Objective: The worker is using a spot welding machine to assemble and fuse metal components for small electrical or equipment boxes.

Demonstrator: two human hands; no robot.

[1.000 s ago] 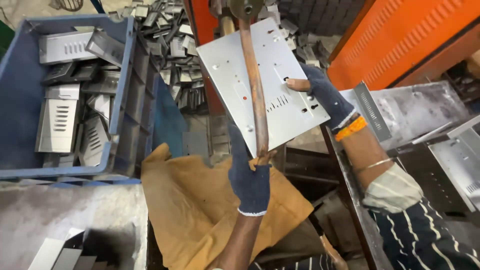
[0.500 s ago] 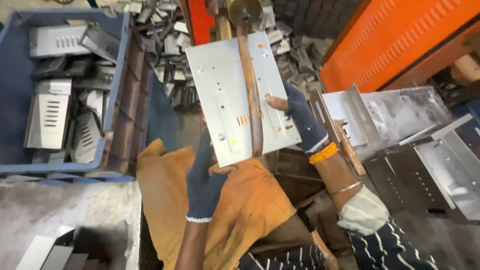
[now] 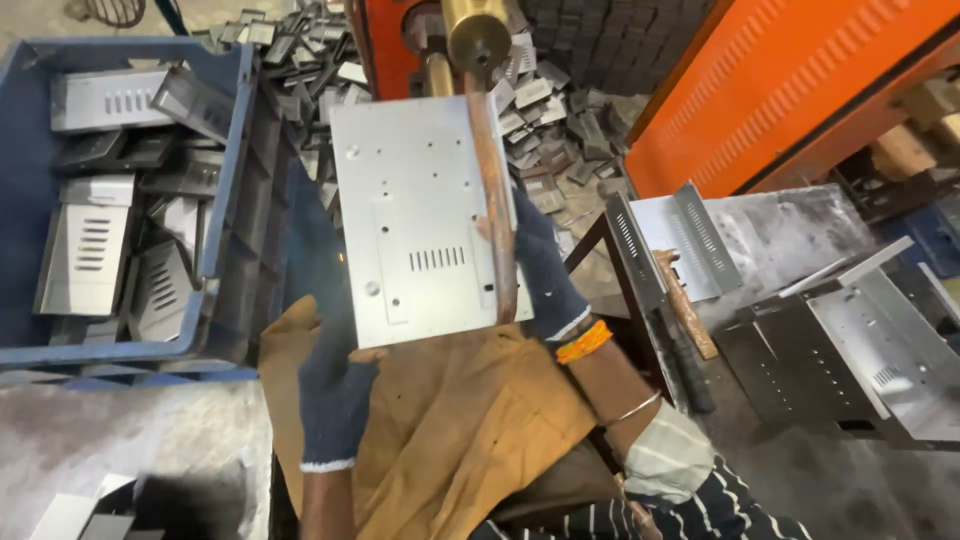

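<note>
Both gloved hands, left hand [image 3: 335, 395] and right hand [image 3: 540, 270], each grip clamped on the metal panel [image 3: 415, 220] under the copper rod [image 3: 492, 190].

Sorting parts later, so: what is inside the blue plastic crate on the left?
The blue plastic crate holds bent grey sheet-metal pieces, several with louvre slots, piled loosely. Whatever lies beneath the top layer is covered.

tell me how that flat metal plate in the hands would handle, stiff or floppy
The metal plate probably stays stiff: it looks flat though held only at its lower corner and right edge. Likely light, being thin sheet. Its edges may be sharp; both the left hand and right hand wear gloves.
</note>
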